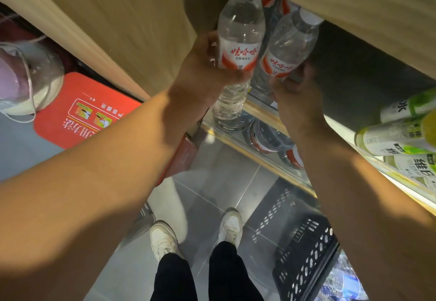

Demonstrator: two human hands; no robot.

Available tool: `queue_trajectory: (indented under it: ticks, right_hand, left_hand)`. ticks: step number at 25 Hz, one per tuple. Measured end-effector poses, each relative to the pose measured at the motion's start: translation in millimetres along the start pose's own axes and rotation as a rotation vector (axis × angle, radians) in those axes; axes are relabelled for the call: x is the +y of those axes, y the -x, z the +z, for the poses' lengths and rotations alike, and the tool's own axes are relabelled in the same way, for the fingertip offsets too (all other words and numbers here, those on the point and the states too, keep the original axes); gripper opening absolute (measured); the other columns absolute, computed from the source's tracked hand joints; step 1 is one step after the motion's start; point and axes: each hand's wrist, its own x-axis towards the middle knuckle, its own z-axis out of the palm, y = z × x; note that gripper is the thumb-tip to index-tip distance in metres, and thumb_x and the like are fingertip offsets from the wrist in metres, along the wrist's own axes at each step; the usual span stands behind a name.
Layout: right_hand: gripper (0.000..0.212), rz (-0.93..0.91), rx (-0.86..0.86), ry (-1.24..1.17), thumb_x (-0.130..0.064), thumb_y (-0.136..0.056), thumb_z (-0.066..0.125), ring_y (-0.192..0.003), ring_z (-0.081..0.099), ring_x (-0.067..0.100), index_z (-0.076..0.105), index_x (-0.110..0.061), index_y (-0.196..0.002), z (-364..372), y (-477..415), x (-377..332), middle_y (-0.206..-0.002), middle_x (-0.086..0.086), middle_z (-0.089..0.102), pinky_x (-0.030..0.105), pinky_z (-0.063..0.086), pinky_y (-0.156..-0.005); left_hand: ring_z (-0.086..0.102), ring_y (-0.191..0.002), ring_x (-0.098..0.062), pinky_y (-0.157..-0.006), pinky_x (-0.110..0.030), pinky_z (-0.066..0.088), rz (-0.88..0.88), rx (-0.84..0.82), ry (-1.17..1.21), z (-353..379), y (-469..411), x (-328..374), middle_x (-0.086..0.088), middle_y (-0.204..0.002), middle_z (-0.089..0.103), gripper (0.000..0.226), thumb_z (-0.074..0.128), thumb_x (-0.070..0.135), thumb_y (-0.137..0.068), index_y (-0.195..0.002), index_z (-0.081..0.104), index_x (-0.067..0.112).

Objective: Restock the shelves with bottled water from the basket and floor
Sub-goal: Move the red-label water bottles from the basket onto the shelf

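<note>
My left hand (200, 69) grips a clear water bottle (238, 31) with a white and red label, its cap end pointing into the shelf opening. Beside it my right hand (297, 93) holds a second, similar water bottle (289, 43), tilted with its white cap toward the shelf's dark interior. More bottled water (266, 135) with red labels stands on the lower shelf (264, 159) under my hands. A black plastic basket (304, 253) sits on the floor at the lower right, with wrapped water bottles (342, 279) beside it.
A wooden shelf board (354, 5) hangs over the opening at the top right. Green-labelled drink bottles (398, 140) lie at the right edge. A wooden side panel (118, 29) runs along the left, with a red sign (77, 112) behind it. My white shoes (162, 241) stand on grey floor tiles.
</note>
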Motion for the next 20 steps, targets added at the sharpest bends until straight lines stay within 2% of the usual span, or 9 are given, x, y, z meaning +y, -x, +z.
queue_trajectory:
  ticks: [2, 5, 7, 9, 11, 12, 16, 20]
  right_hand:
    - [0.074, 0.003, -0.001, -0.030, -0.024, -0.086, 0.073, -0.123, 0.056, 0.005, 0.032, -0.021, -0.148, -1.2, -1.7, 3.2, -0.140, -0.006, 0.055, 0.009, 0.049, -0.082]
    - [0.072, 0.002, -0.006, -0.041, -0.019, -0.087, 0.071, -0.124, 0.056, 0.008, 0.033, -0.020, -0.148, -2.8, -2.2, 3.5, -0.140, -0.004, 0.056, 0.012, 0.051, -0.089]
    - [0.069, -0.006, -0.007, -0.029, -0.018, -0.089, 0.070, -0.123, 0.056, 0.008, 0.034, -0.019, -0.148, -3.8, -1.8, 2.0, -0.139, -0.003, 0.057, 0.004, 0.048, -0.079]
    - [0.067, -0.014, 0.000, -0.019, -0.017, -0.090, 0.068, -0.121, 0.057, 0.006, 0.034, -0.017, -0.147, -2.8, -0.5, 1.1, -0.138, -0.003, 0.057, -0.002, 0.043, -0.071]
    - [0.068, -0.025, -0.001, -0.030, -0.016, -0.090, 0.068, -0.121, 0.057, 0.005, 0.033, -0.018, -0.148, -3.0, -2.3, 3.5, -0.138, -0.002, 0.057, 0.002, 0.046, -0.075]
    - [0.069, -0.027, -0.008, -0.036, -0.016, -0.089, 0.068, -0.121, 0.057, 0.005, 0.032, -0.019, -0.148, -3.7, -3.2, 5.6, -0.139, -0.003, 0.057, 0.005, 0.047, -0.078]
    - [0.069, -0.010, -0.009, -0.049, -0.018, -0.089, 0.068, -0.120, 0.057, 0.002, 0.033, -0.022, -0.148, -4.2, -2.8, 5.8, -0.138, -0.006, 0.057, 0.002, 0.046, -0.076]
    - [0.067, -0.006, -0.002, -0.053, -0.017, -0.090, 0.066, -0.119, 0.058, 0.002, 0.033, -0.023, -0.148, -2.6, -1.5, 2.6, -0.138, -0.006, 0.057, 0.002, 0.047, -0.073]
  left_hand:
    - [0.066, -0.109, -0.027, -0.091, -0.053, 0.055, 0.054, 0.010, -0.002, 1.9, -3.5, 4.1, -0.013, -0.119, 0.065, 0.083, 0.087, 0.019, -0.046, -0.120, 0.050, 0.012]
    - [0.065, -0.110, -0.030, -0.091, -0.054, 0.055, 0.136, 0.035, -0.008, 2.7, -6.8, 8.7, -0.014, -0.118, 0.063, 0.078, 0.084, 0.022, -0.047, -0.115, 0.047, 0.014]
    - [0.064, -0.111, -0.031, -0.092, -0.053, 0.054, 0.176, 0.034, -0.023, 4.2, -8.1, 7.8, -0.015, -0.118, 0.063, 0.075, 0.083, 0.020, -0.052, -0.116, 0.045, 0.013]
    - [0.064, -0.111, -0.027, -0.092, -0.044, 0.056, 0.195, 0.035, -0.050, 3.5, -6.9, 5.9, -0.012, -0.118, 0.063, 0.072, 0.082, 0.015, -0.057, -0.118, 0.045, 0.010]
    - [0.064, -0.110, -0.020, -0.089, -0.028, 0.055, 0.234, 0.036, -0.088, 1.4, -5.6, 6.4, -0.003, -0.114, 0.064, 0.066, 0.082, 0.006, -0.064, -0.118, 0.044, 0.011]
    - [0.064, -0.110, -0.018, -0.088, -0.026, 0.054, 0.255, 0.037, -0.100, 0.1, -5.2, 7.9, 0.000, -0.112, 0.064, 0.064, 0.081, 0.004, -0.066, -0.118, 0.043, 0.012]
    - [0.062, -0.115, -0.026, -0.094, -0.043, 0.055, 0.282, 0.026, -0.069, -3.7, -12.9, 15.0, -0.002, -0.113, 0.062, 0.072, 0.081, 0.004, -0.065, -0.124, 0.040, 0.005]
    - [0.058, -0.118, -0.022, -0.096, -0.042, 0.054, 0.242, 0.012, -0.098, 2.4, -22.8, 12.9, 0.009, -0.111, 0.059, 0.067, 0.080, -0.002, -0.068, -0.121, 0.041, 0.012]
